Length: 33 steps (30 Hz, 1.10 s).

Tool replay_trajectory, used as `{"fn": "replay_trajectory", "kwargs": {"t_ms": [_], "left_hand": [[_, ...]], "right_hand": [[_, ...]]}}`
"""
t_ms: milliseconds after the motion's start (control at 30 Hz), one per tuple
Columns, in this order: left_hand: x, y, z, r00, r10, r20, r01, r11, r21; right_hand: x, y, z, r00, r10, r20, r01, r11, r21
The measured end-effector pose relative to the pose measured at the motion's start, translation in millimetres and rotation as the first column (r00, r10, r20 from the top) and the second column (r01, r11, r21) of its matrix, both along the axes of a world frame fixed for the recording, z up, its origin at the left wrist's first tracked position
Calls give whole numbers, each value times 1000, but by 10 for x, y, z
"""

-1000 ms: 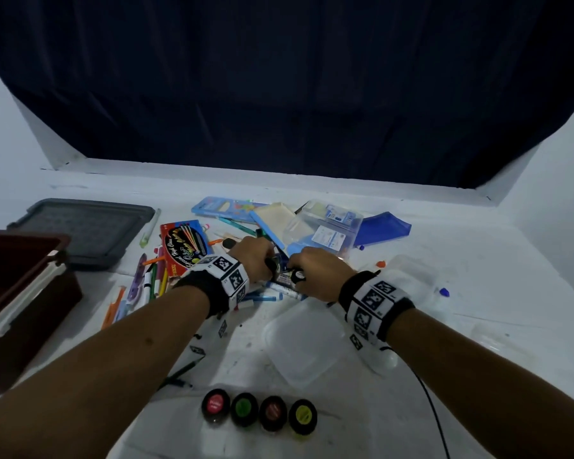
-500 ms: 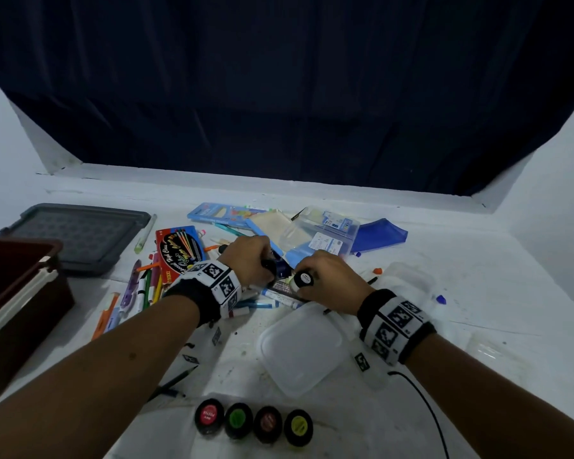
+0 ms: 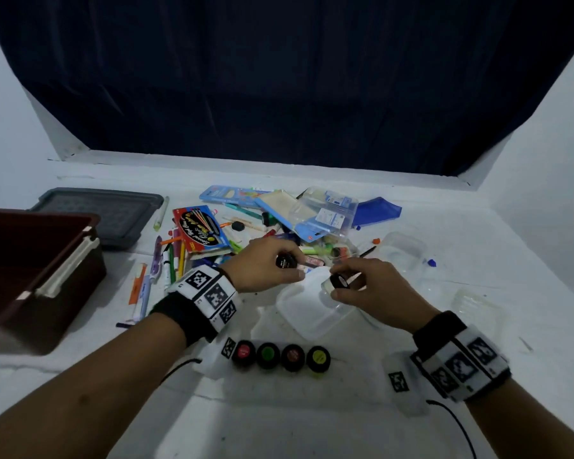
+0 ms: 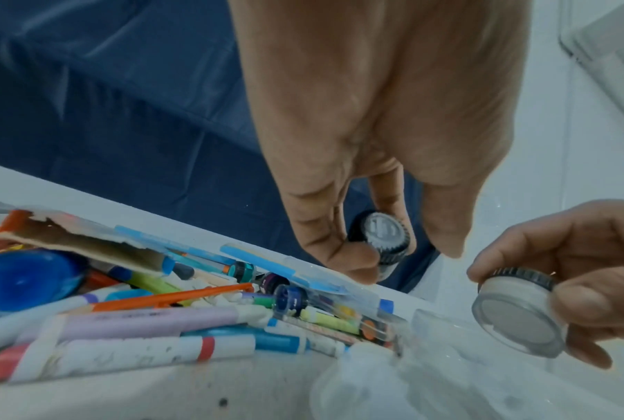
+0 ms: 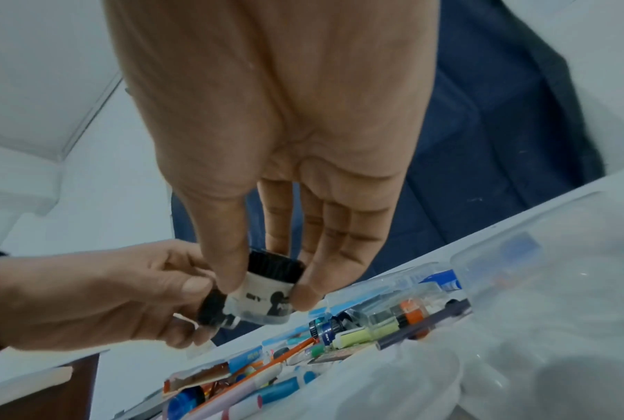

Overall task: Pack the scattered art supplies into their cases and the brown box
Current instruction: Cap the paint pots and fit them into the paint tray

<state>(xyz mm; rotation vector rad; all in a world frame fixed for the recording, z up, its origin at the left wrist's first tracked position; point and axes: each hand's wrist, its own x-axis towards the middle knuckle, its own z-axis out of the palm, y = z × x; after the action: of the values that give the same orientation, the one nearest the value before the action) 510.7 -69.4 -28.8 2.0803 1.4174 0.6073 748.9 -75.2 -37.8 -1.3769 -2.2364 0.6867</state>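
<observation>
My left hand (image 3: 272, 265) pinches a small black-capped paint pot (image 3: 285, 261) above the pile of markers and pens (image 3: 179, 256); the same pot (image 4: 384, 241) shows in the left wrist view. My right hand (image 3: 362, 284) pinches a second black-capped pot (image 3: 338, 280) with white contents (image 4: 515, 309), held over a clear plastic lid (image 3: 309, 309). In the right wrist view thumb and fingers pinch that pot (image 5: 267, 287). A row of several black pots (image 3: 280, 355) with coloured tops stands near me. The brown box (image 3: 30, 270) sits open at the left.
A grey lid (image 3: 100, 213) lies behind the brown box. A red pencil packet (image 3: 199, 231), blue cases (image 3: 378, 210) and clear plastic cases (image 3: 325, 210) lie at the back of the pile. Clear containers (image 3: 401, 250) and another (image 3: 478, 309) rest to the right.
Both hands have lifted out of the pile and drawn back toward me, each now holding a small black-capped pot; the right hand has moved over the clear lid.
</observation>
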Motion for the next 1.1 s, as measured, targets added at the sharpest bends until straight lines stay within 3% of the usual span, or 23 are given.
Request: {"fn": "replay_trajectory", "kwargs": {"t_ms": [233, 367, 500, 733, 900, 1100], "left_hand": [[133, -571, -27, 994, -107, -9, 106, 990, -91], [304, -729, -26, 985, -155, -70, 156, 988, 13], [483, -783, -40, 972, -165, -170, 163, 986, -25], [795, -724, 12, 905, -249, -345, 229, 968, -97], [982, -691, 4, 850, -266, -454, 239, 964, -118], [1130, -705, -17, 805, -279, -524, 250, 960, -126]], "right_hand": [[136, -646, -102, 995, -97, -26, 95, 994, -49], [205, -846, -194, 991, -133, 32, 134, 990, -38], [280, -953, -239, 986, -142, 91, 147, 987, -58], [399, -909, -181, 978, -21, 207, 36, 997, -71], [350, -831, -162, 914, 114, 391, -86, 992, -87], [378, -715, -155, 885, 170, 433, -136, 985, -110]]}}
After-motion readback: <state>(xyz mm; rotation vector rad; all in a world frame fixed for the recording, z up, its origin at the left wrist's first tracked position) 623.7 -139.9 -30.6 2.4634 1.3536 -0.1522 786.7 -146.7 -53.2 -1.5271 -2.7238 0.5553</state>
